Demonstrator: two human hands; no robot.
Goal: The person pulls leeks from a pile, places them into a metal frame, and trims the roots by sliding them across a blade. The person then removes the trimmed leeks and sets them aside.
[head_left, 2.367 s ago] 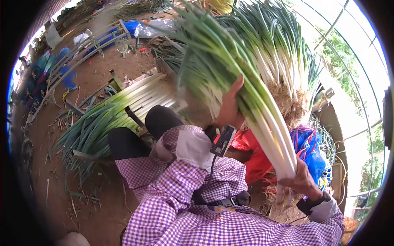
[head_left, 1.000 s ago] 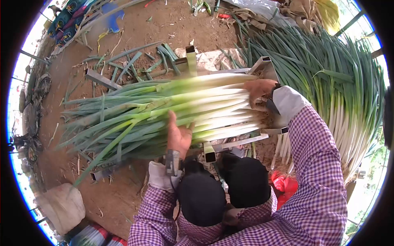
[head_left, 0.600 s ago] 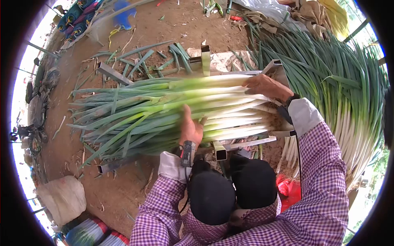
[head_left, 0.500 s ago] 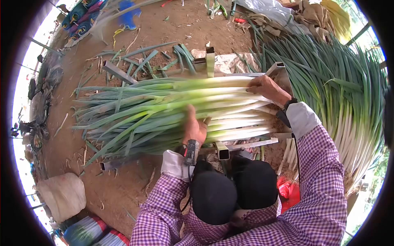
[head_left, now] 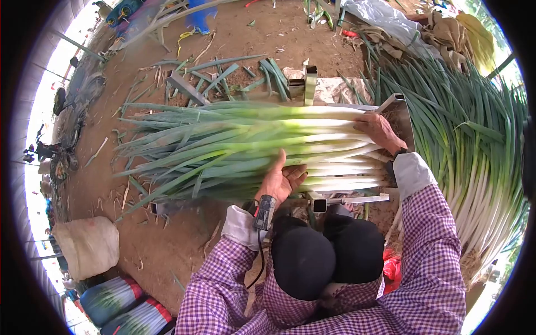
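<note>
A thick bundle of long green onions point(head_left: 240, 146) lies crosswise on a metal frame point(head_left: 309, 89), leaves to the left and white stems to the right. My left hand point(head_left: 282, 180) is at the bundle's near side, around its middle, with the thumb up and the fingers apart. It holds nothing. Near the root end, my right hand point(head_left: 381, 129) has its fingers curled over the white stems at the far side. The roots sit close to an upright metal end plate point(head_left: 401, 106).
A large heap of green onions point(head_left: 446, 128) lies on the right. Cut leaves point(head_left: 223, 78) litter the soil beyond the frame. At lower left are a pale sack point(head_left: 87, 247) and wrapped bundles point(head_left: 111, 298). My black-covered knees point(head_left: 304, 257) are close to the frame's near side.
My left hand has turned and its fingers have opened at the bundle's near side. My right hand stays on the white stems. The whole view has shifted slightly.
</note>
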